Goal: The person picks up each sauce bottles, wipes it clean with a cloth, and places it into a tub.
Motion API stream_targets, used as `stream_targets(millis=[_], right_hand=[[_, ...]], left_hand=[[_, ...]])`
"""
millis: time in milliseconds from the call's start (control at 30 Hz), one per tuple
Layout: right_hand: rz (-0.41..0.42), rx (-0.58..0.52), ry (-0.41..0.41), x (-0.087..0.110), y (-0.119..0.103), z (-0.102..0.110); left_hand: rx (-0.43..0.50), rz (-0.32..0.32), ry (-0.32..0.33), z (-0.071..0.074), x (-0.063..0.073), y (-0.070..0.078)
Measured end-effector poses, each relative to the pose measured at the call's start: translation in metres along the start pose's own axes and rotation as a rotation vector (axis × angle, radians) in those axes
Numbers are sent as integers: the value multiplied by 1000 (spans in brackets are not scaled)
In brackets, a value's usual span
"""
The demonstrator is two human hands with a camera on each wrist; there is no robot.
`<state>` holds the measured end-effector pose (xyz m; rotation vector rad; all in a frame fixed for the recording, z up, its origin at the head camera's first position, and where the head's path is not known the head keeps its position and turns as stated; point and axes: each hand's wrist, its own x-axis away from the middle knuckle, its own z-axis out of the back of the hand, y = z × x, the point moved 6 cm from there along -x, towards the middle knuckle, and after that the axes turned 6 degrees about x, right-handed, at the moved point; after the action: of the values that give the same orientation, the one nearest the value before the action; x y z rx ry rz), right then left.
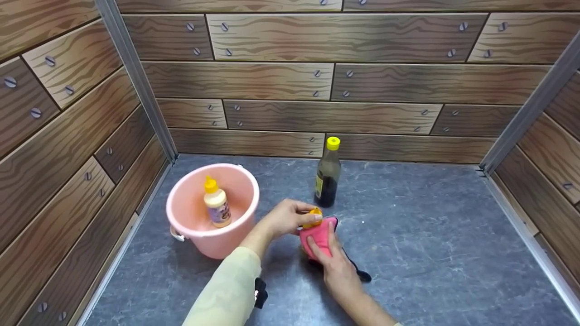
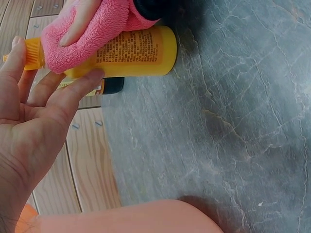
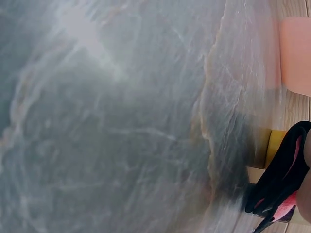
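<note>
A yellow squeeze bottle (image 2: 146, 53) with an orange cap (image 1: 311, 218) stands upright on the grey floor, mostly hidden by cloth in the head view. My left hand (image 1: 287, 218) pinches the cap between thumb and fingers, other fingers resting against the bottle's neck. My right hand (image 1: 337, 262) holds a pink cloth with black edging (image 1: 319, 237) wrapped against the bottle's upper side. Its black part hangs down at the right, and the right wrist view shows the black cloth (image 3: 279, 177) beside the bottle's yellow base (image 3: 275, 145).
Left of my hands stands a pink bucket (image 1: 213, 233) holding a cream bottle with a yellow nozzle (image 1: 218, 206). Behind my hands is a dark sauce bottle with a yellow cap (image 1: 327, 181). Wood-patterned walls (image 1: 353, 38) enclose the grey marbled surface (image 1: 435, 244).
</note>
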<state>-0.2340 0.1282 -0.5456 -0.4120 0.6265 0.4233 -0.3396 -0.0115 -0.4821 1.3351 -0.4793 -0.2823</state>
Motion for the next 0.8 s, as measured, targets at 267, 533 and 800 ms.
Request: stream_targets(millis=[267,533,800], right_hand=[[3,11,7,3,0,-1],[15,7,11,5,1,-2],[34,1,10,7,0,-3]], left_hand=[[8,5,-4,0,0,0],[-1,21,-5,0,-2,-2],[-10,13,-10,0,-2,-2]])
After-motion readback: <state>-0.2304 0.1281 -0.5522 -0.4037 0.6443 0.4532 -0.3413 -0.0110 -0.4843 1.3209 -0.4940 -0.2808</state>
